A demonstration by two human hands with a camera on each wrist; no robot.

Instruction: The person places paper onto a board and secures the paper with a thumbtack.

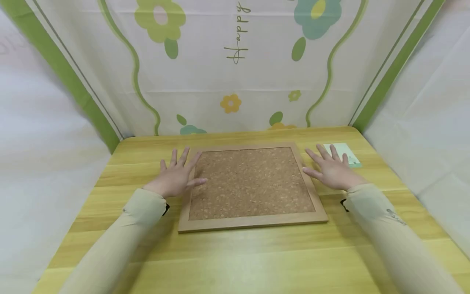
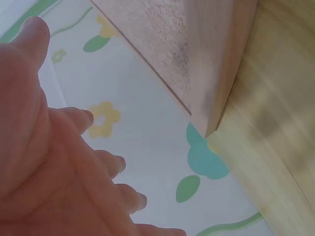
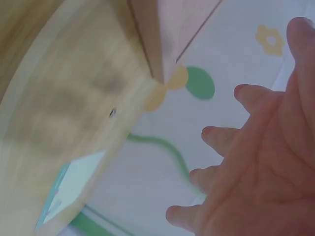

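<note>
- We see white cloth (image 1: 202, 73) hung behind and at the sides, printed with flowers, green bands and "Happy" turned sideways.
- Table (image 1: 235, 261): yellowish wood grain, its far edge near the cloth.
- Board (image 1: 249, 183): cork in a pale wood frame, lying flat mid-table, between the hands.
- Sleeves: light beige, left (image 1: 114, 241) and right (image 1: 396, 237), both reaching forward.
- Left hand (image 1: 174, 177): fingers straight, spread apart, nothing held; thumb and index overlap the board's left side in the head view, but we see them apart from it at the wrist.
- Right hand (image 1: 334, 171): fingers straight, spread apart, nothing held; raised beside the board's right side.
- Card (image 1: 343, 148): pale, green-edged, flat at far right, partly behind the right fingers.
- Dark speck (image 3: 112, 112) on the table between board and card; we can't tell what.
</note>
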